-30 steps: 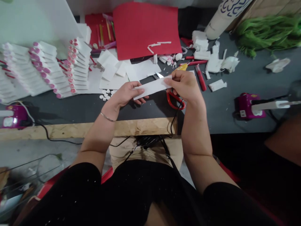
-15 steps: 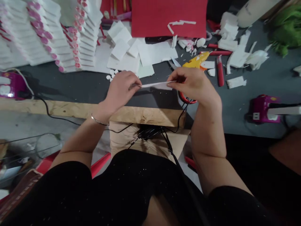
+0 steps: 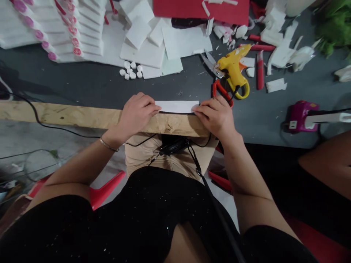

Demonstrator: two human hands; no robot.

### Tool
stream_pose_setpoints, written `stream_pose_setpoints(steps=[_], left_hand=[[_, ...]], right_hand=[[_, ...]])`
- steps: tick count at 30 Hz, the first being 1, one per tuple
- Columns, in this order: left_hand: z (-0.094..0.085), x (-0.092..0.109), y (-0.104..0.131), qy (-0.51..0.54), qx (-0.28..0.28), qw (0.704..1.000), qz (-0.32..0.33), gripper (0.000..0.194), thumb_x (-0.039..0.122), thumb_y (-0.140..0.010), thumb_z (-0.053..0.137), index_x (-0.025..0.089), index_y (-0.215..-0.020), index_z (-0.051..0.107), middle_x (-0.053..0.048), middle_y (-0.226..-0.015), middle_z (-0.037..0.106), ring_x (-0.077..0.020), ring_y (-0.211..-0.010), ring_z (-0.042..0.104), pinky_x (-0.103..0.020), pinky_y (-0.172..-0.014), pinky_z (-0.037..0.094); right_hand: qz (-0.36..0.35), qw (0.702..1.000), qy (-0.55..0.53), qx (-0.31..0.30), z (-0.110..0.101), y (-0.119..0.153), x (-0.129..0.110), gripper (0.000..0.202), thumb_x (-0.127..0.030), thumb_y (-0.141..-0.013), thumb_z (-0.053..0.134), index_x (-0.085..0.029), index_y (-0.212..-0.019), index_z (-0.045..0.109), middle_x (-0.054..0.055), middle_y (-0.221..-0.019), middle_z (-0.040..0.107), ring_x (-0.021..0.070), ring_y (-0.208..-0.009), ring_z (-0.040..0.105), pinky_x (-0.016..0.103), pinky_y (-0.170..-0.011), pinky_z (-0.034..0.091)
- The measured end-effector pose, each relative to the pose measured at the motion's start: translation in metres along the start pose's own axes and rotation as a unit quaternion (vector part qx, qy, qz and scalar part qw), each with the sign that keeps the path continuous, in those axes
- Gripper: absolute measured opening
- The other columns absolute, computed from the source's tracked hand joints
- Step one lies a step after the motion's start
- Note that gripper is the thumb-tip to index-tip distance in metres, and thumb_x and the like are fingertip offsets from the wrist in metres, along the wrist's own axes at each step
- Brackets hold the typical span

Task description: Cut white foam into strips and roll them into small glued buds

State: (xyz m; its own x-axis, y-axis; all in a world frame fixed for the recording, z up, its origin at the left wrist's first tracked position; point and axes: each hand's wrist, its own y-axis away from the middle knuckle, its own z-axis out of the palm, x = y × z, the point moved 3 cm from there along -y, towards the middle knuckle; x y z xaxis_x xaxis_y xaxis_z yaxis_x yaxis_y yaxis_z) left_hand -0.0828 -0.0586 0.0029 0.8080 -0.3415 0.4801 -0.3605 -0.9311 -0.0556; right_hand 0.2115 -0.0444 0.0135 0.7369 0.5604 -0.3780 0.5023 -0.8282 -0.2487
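Observation:
A white paper strip (image 3: 177, 106) lies lengthwise along the front edge of the dark table. My left hand (image 3: 138, 112) pinches its left end between thumb and fingers. At the other end, my right hand (image 3: 216, 116) grips the strip the same way. Beyond the right hand are scissors with red handles (image 3: 219, 86) and a yellow glue gun (image 3: 233, 67), lying close together. Small white pellets (image 3: 131, 70) sit in a cluster beyond the left hand.
White sheets (image 3: 186, 43) and square pieces lie at the back, beside a red board (image 3: 203, 9). Rows of pink-tipped white pieces (image 3: 74, 33) fill the back left. A purple power socket (image 3: 303, 115) with a plug stands at right. Another person's arm (image 3: 326, 160) shows at lower right.
Both hands have come down and nearer to me with the strip, from above the table to its front edge. The strip now shows its flat face. The view has shifted slightly.

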Motion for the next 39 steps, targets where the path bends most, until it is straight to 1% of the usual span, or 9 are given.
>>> stream_pose_setpoints(steps=[3,7,12,20,23,28,33,35,39], left_hand=[[0.001,-0.003,0.004,-0.001,0.014,1.0,-0.015,0.028,0.041,-0.107,0.058,0.028,-0.103,0.082,-0.009,-0.107,0.076,-0.0301,-0.109,0.063,-0.047,-0.095,0.049],[-0.001,-0.003,0.008,0.011,0.026,0.996,-0.083,0.016,0.036,-0.102,0.068,0.029,-0.1,0.082,-0.007,-0.107,0.076,-0.0305,-0.115,0.065,-0.049,-0.101,0.049],[-0.003,0.001,0.011,0.0,0.015,0.992,-0.123,0.017,0.035,-0.103,0.067,0.03,-0.1,0.083,-0.006,-0.108,0.077,-0.0304,-0.119,0.065,-0.051,-0.106,0.048],[-0.002,0.001,0.007,0.004,0.043,0.99,-0.133,0.015,0.034,-0.1,0.068,0.026,-0.094,0.078,-0.006,-0.1,0.073,-0.0287,-0.113,0.066,-0.05,-0.106,0.05],[-0.002,0.004,0.004,0.004,0.044,0.988,-0.146,0.015,0.033,-0.099,0.068,0.025,-0.089,0.075,-0.006,-0.096,0.071,-0.0286,-0.111,0.066,-0.05,-0.105,0.051],[-0.004,0.006,0.001,0.006,0.036,0.984,-0.176,0.015,0.029,-0.097,0.069,0.025,-0.083,0.07,-0.006,-0.092,0.069,-0.0289,-0.11,0.066,-0.054,-0.107,0.052],[-0.005,0.007,-0.002,0.007,0.044,0.982,-0.181,0.018,0.027,-0.095,0.072,0.025,-0.078,0.066,-0.005,-0.088,0.069,-0.0291,-0.108,0.067,-0.055,-0.107,0.053],[-0.007,0.009,-0.003,0.004,0.037,0.981,-0.191,0.02,0.026,-0.095,0.072,0.025,-0.077,0.064,-0.005,-0.089,0.07,-0.029,-0.108,0.067,-0.055,-0.107,0.052],[-0.01,0.015,-0.008,-0.023,-0.007,0.97,-0.242,0.024,0.024,-0.094,0.073,0.023,-0.075,0.059,-0.006,-0.096,0.071,-0.031,-0.114,0.067,-0.057,-0.108,0.049]], right_hand=[[0.017,0.999,-0.014,0.026,0.0,0.001,0.001,0.021,-0.033,-0.108,0.061,-0.032,-0.098,0.08,0.007,-0.103,0.079,0.0287,-0.097,0.07,0.053,-0.096,0.053],[0.025,0.998,-0.034,0.056,0.004,0.0,0.007,0.016,-0.033,-0.104,0.066,-0.028,-0.095,0.078,0.007,-0.103,0.077,0.0291,-0.099,0.07,0.056,-0.099,0.052],[0.017,0.997,-0.039,0.066,0.007,0.0,0.009,0.014,-0.033,-0.103,0.068,-0.026,-0.095,0.077,0.008,-0.105,0.075,0.0291,-0.1,0.067,0.057,-0.102,0.052],[0.068,0.997,-0.026,0.018,0.007,-0.004,0.007,0.017,-0.034,-0.106,0.061,-0.025,-0.096,0.072,0.011,-0.113,0.072,0.0339,-0.108,0.064,0.064,-0.106,0.05],[0.082,0.996,-0.029,0.013,0.006,-0.005,0.006,0.016,-0.034,-0.105,0.061,-0.025,-0.096,0.071,0.014,-0.116,0.071,0.0364,-0.112,0.064,0.068,-0.108,0.049],[0.088,0.996,-0.023,0.008,0.003,-0.008,0.002,0.015,-0.031,-0.105,0.06,-0.025,-0.095,0.069,0.013,-0.12,0.07,0.0351,-0.112,0.063,0.067,-0.109,0.049],[0.109,0.994,-0.016,-0.016,0.001,-0.011,0.002,0.016,-0.033,-0.105,0.06,-0.025,-0.093,0.067,0.015,-0.121,0.067,0.0358,-0.115,0.061,0.066,-0.109,0.049],[0.123,0.992,-0.01,-0.017,0.001,-0.013,0.002,0.017,-0.034,-0.104,0.063,-0.025,-0.09,0.065,0.014,-0.119,0.067,0.0358,-0.114,0.061,0.066,-0.109,0.049],[0.147,0.989,-0.012,-0.003,0.001,-0.015,0.003,0.021,-0.034,-0.099,0.07,-0.024,-0.083,0.061,0.013,-0.115,0.068,0.036,-0.112,0.062,0.067,-0.111,0.047]])
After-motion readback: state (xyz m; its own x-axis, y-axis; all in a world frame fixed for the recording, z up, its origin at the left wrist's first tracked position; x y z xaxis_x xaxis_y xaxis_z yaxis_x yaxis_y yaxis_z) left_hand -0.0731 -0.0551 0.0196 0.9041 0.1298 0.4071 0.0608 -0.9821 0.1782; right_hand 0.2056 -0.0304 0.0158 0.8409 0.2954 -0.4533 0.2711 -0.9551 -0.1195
